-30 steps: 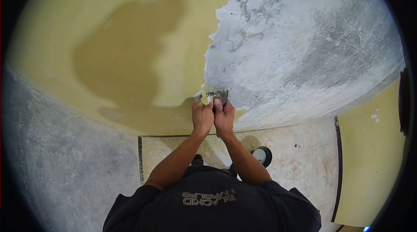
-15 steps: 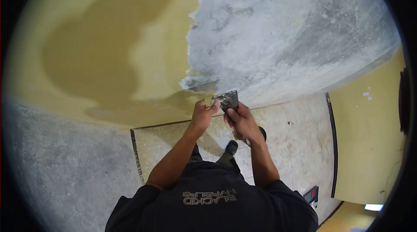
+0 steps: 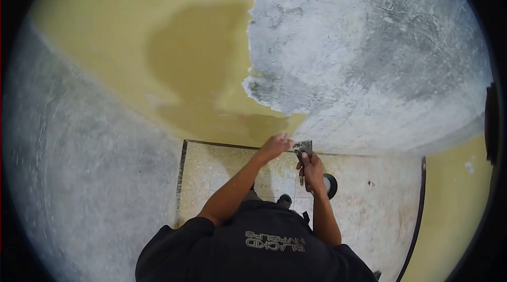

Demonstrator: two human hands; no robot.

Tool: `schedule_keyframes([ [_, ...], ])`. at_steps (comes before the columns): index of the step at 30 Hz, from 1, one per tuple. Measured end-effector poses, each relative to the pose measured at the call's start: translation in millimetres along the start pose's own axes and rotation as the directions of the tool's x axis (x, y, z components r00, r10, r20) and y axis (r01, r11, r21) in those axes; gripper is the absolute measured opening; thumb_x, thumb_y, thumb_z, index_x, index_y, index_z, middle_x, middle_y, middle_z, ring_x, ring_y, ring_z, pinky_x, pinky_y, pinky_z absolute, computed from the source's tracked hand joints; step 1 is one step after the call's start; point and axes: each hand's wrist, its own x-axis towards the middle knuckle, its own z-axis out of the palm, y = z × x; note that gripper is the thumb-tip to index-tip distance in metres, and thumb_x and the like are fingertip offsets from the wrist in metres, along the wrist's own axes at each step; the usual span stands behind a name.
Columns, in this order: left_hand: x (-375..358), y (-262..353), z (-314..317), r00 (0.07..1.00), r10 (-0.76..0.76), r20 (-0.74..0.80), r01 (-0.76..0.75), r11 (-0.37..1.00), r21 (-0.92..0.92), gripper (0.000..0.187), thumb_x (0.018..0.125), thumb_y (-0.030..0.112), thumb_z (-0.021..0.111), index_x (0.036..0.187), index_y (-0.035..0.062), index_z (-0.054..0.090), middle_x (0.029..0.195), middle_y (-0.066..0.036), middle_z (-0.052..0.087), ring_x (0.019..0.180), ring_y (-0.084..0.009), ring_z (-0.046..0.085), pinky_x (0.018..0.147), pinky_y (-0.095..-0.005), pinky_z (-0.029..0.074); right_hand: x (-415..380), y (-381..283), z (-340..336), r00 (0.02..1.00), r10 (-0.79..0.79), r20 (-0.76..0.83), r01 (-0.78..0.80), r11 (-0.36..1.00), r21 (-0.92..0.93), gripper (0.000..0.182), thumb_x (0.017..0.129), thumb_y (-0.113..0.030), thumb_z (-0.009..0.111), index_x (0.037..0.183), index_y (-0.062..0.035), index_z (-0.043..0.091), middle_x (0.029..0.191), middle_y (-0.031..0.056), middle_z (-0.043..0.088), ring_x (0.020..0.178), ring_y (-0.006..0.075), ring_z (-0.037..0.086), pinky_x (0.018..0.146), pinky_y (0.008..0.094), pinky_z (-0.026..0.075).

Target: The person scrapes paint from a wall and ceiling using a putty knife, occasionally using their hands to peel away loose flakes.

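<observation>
My right hand (image 3: 312,170) is closed round the handle of a flat, dark metal scraper (image 3: 303,148), its blade pointing up toward the wall. My left hand (image 3: 275,146) is just left of the blade, its whitish fingertips close to the blade's edge. Whether those fingers hold anything is too small and blurred to tell. In front of both hands rises the wall, with yellow paint (image 3: 211,97) on the left and a rough grey-white bare area (image 3: 327,60) on the right, divided by a jagged edge.
A round black-rimmed container (image 3: 330,187) stands on the tiled floor (image 3: 359,197) beside my right forearm. My shoe (image 3: 284,200) shows below my hands. A grey surface (image 3: 105,176) lies at the left. Another yellow wall (image 3: 454,197) stands at the right, near a dark object (image 3: 492,123).
Both hands and the scraper appear lower and further right in the view, which has shifted. The round container shows more fully. My left hand has turned, its fingers now pointing right.
</observation>
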Motion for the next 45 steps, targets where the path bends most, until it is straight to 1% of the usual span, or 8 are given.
schedule_keyframes([
  [2,-30,24,17,0.978,-0.185,0.101,0.208,0.928,-0.31,0.045,0.089,0.032,0.058,0.119,0.0005,0.05,0.096,-0.013,0.064,0.089,-0.0221,0.061,0.076,-0.0331,0.046,-4,-9,10,0.999,0.006,0.054,-0.009,0.999,0.041,0.029,0.094,-0.028,0.047,0.083,-0.0026,0.055,0.061,0.005,0.056,0.044,0.0104,0.049,0.04,0.0241,0.038],
  [5,-62,31,32,0.988,-0.113,0.106,0.155,0.76,-0.631,0.032,0.091,0.031,0.056,0.107,0.0027,0.055,0.076,-0.002,0.059,0.07,-0.0088,0.055,0.066,-0.0242,0.044,0,1,19,0.991,-0.036,0.131,0.014,0.985,0.17,0.031,0.093,-0.032,0.051,0.082,-0.0031,0.054,0.056,0.0034,0.053,0.042,0.0097,0.047,0.039,0.0237,0.036],
  [14,-55,38,-12,0.9,-0.15,-0.409,-0.16,0.76,-0.63,0.025,0.095,0.024,0.049,0.088,0.0021,0.058,0.073,0.002,0.054,0.066,-0.0069,0.047,0.06,-0.0234,0.041,38,-41,107,0.935,-0.353,-0.01,0.339,0.89,0.305,0.029,0.092,-0.029,0.053,0.08,-0.0027,0.054,0.06,0.0008,0.051,0.051,0.0065,0.045,0.044,0.0233,0.036],
  [17,-27,50,-52,0.927,-0.098,-0.363,-0.212,0.66,-0.721,0.029,0.095,0.029,0.049,0.1,0.0026,0.059,0.087,0.0,0.059,0.076,-0.0087,0.054,0.072,-0.0229,0.045,55,-81,132,0.874,-0.469,-0.125,0.473,0.881,-0.004,0.029,0.092,-0.026,0.053,0.08,0.0,0.055,0.062,0.0003,0.051,0.056,0.0073,0.043,0.048,0.0248,0.036],
  [19,-14,64,-75,0.945,-0.114,-0.305,-0.158,0.66,-0.735,0.032,0.096,0.03,0.048,0.102,0.0004,0.059,0.09,-0.002,0.06,0.082,-0.0104,0.055,0.077,-0.0238,0.045,71,-100,149,0.853,-0.479,-0.205,0.474,0.877,-0.078,0.035,0.091,-0.028,0.054,0.083,0.0053,0.057,0.06,0.0135,0.056,0.055,0.0165,0.05,0.054,0.0331,0.042],
  [32,23,52,-121,0.944,0.088,-0.319,-0.263,0.785,-0.561,0.033,0.096,0.03,0.048,0.089,0.0001,0.061,0.081,0.0,0.059,0.074,-0.0083,0.049,0.069,-0.0243,0.042,103,-104,194,0.717,-0.536,-0.447,0.511,0.839,-0.186,0.031,0.09,-0.025,0.055,0.086,0.0055,0.058,0.066,0.0154,0.062,0.059,0.0157,0.055,0.055,0.0323,0.045],
  [42,38,51,-121,0.921,0.013,-0.389,-0.288,0.694,-0.659,0.028,0.095,0.014,0.049,0.072,-0.0004,0.055,0.069,0.002,0.051,0.065,-0.0074,0.043,0.059,-0.0245,0.039,108,-110,198,0.71,-0.514,-0.482,0.544,0.834,-0.087,0.023,0.088,-0.017,0.057,0.085,0.0061,0.059,0.065,0.013,0.062,0.059,0.0121,0.054,0.055,0.0301,0.045],
  [45,35,66,-122,0.906,-0.073,-0.417,-0.237,0.729,-0.642,0.031,0.094,0.012,0.05,0.065,-0.0009,0.052,0.061,0.004,0.046,0.06,-0.0069,0.038,0.054,-0.0261,0.034,108,-112,194,0.784,-0.454,-0.423,0.494,0.869,-0.019,0.025,0.091,-0.02,0.055,0.083,0.0037,0.057,0.069,0.0023,0.056,0.064,0.0081,0.045,0.056,0.0247,0.04],
])
